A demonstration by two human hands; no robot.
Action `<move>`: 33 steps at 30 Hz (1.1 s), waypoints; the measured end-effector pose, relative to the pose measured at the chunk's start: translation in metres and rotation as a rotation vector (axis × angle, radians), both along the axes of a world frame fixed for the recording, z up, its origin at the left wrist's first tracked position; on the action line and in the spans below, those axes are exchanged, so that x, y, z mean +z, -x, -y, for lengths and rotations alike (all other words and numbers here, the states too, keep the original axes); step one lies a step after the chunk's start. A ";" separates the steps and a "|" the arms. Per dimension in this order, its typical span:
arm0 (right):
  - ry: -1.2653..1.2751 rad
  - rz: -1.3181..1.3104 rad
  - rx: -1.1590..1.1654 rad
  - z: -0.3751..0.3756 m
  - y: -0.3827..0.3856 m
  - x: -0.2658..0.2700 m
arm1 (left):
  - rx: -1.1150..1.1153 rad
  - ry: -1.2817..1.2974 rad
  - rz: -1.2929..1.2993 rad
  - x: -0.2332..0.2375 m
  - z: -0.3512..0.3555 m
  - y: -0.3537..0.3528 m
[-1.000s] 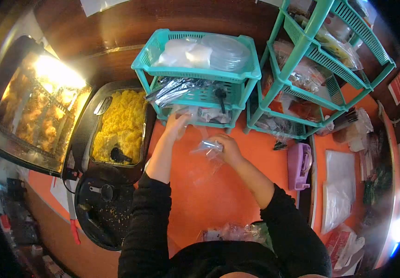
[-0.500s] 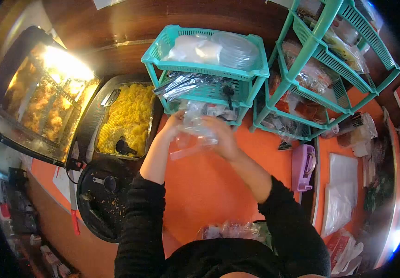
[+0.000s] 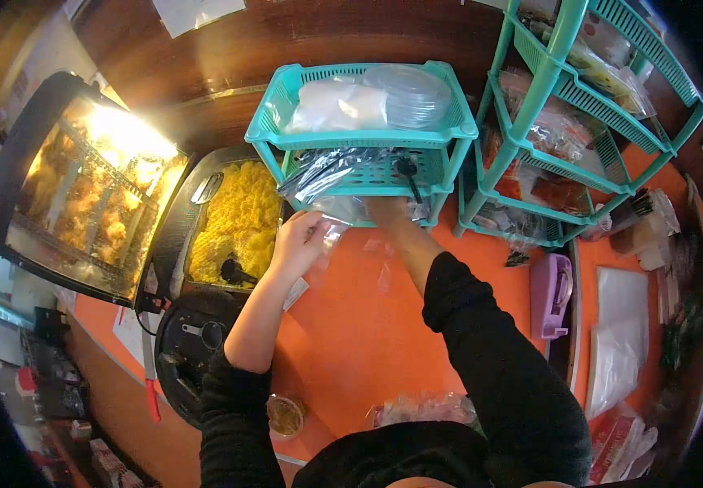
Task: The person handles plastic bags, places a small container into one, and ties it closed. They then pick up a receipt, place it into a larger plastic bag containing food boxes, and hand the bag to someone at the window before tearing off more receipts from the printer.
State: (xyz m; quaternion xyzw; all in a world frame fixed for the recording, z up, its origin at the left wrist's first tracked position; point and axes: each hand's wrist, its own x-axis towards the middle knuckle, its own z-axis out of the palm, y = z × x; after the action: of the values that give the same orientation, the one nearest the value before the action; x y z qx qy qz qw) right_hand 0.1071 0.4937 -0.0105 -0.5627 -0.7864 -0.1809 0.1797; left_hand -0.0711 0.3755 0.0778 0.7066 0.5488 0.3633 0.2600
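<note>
My left hand [image 3: 297, 240] pinches the edge of a clear plastic bag [image 3: 342, 210] in front of the lowest tier of the teal rack [image 3: 360, 138]. My right hand [image 3: 390, 215] reaches into that lowest tier. Its fingers are hidden under the shelf above, so what they touch does not show. Black plastic bags [image 3: 335, 168] and a black spoon [image 3: 406, 167] lie on the middle tier. On top sit a white bag [image 3: 339, 104] and a stack of clear round lids [image 3: 407, 96]. Small clear plastic scraps [image 3: 384, 278] lie on the orange counter [image 3: 360, 333] below my hands.
At left stand a lit food warmer [image 3: 95, 195], a tray of yellow rice [image 3: 236, 220] and a round black tray [image 3: 185, 358]. A red-handled knife [image 3: 152, 398] lies beside it. To the right are a taller teal rack [image 3: 530, 122] and a purple tape dispenser [image 3: 551, 297].
My hands have moved apart. The right one has gone into the rack's lowest tier, while the left keeps hold of the clear bag. A small round container shows beside my left forearm.
</note>
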 end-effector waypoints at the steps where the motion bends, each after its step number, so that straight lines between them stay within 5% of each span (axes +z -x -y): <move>1: 0.034 -0.106 0.013 -0.003 0.003 -0.002 | 0.006 -0.044 -0.021 0.004 0.003 0.001; 4: 0.192 -0.398 0.016 -0.002 0.000 0.002 | -0.064 0.289 0.697 -0.025 -0.002 0.024; 5: 0.251 -0.494 0.007 0.000 -0.001 0.009 | -0.019 0.351 0.852 -0.003 0.011 0.021; 9: 0.089 -0.950 0.255 0.014 0.010 -0.019 | -0.154 0.225 1.047 0.038 0.045 0.028; 10: 0.063 -0.831 0.152 0.002 0.012 -0.035 | -0.118 0.194 0.969 0.048 0.054 0.030; 12: -0.068 -1.029 0.165 -0.021 0.019 -0.068 | -0.052 0.127 0.807 0.065 0.071 0.032; 17: -0.170 -1.453 0.216 -0.028 0.028 -0.054 | 0.034 0.129 0.924 0.083 0.116 0.043; 19: -0.136 -1.240 0.081 -0.037 0.028 -0.056 | 0.011 0.093 0.937 0.083 0.136 0.050; 22: 0.038 -0.334 -0.214 -0.018 0.022 -0.011 | 0.077 0.049 0.934 0.080 0.162 0.063; 29: 0.193 -0.505 0.208 0.001 -0.005 -0.001 | 0.118 0.083 0.905 0.081 0.203 0.070; 32: 0.160 -0.807 0.328 0.050 -0.016 -0.005 | 0.141 0.093 0.892 0.079 0.217 0.067; 33: 0.192 -0.664 0.170 0.073 -0.017 -0.008 | 0.135 0.051 0.751 0.077 0.220 0.065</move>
State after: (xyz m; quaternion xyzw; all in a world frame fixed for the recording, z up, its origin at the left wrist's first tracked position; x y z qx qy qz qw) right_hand 0.1243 0.4209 -0.0182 -0.5378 -0.7425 0.1019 0.3861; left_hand -0.1362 0.1560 0.1551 0.4798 0.4693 0.5994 0.4361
